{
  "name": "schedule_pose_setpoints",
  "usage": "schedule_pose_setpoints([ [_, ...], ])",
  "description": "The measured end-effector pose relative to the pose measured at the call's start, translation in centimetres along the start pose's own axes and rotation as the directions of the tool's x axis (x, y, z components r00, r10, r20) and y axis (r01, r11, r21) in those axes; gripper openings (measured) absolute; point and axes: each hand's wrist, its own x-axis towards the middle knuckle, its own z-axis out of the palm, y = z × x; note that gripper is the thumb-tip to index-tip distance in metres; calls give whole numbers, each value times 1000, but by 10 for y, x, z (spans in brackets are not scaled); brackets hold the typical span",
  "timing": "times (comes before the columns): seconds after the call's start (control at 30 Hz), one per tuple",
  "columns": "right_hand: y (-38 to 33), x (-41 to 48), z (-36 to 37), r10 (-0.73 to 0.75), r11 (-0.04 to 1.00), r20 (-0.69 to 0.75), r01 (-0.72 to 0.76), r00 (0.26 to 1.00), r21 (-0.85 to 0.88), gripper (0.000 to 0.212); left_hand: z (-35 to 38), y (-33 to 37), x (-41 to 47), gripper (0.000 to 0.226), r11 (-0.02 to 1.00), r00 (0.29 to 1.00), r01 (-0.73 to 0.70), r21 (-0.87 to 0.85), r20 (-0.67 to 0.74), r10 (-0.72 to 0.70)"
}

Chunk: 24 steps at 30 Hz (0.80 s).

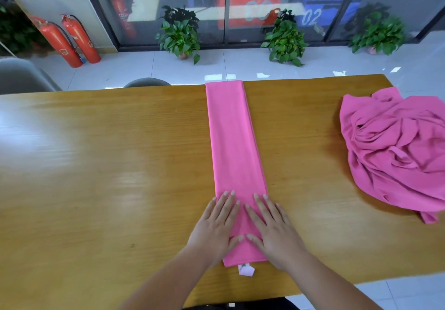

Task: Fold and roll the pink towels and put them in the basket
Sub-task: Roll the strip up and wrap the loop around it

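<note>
A pink towel folded into a long narrow strip (232,138) lies across the wooden table (108,165), running from the far edge to the near edge. A small white label (246,270) sticks out at its near end. My left hand (216,225) and my right hand (272,230) both rest flat on the near end of the strip, fingers straight and spread, side by side. A heap of crumpled pink towels (397,150) sits at the right of the table. No basket is in view.
Grey chair backs (21,76) (147,82) stand behind the table's far edge. On the tiled floor beyond are two red fire extinguishers (69,42) and potted plants (179,35) (285,39) (378,33) along a glass wall.
</note>
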Motion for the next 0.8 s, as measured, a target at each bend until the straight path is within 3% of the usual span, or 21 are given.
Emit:
schedule_pose_setpoints([
  [0.13,-2,-42,11,-92,996,30,93,995,-17,80,20,1,-38,90,999,1000,-7,-42,7,7],
  [0.33,5,-56,13,-69,998,63,69,996,7,83,0,14,-33,89,1000,989,-2,23,147,-2],
  [0.5,22,-58,18,-91,996,61,92,994,-10,80,8,22,-49,70,998,998,35,-51,62,-32],
  [0.63,37,-80,26,-160,987,-91,161,983,5,57,27,35,-81,53,980,995,96,-175,-4,-98],
  [0.8,51,-88,33,-286,956,-339,289,896,-42,45,15,47,-84,35,957,962,188,-222,-154,-224],
])
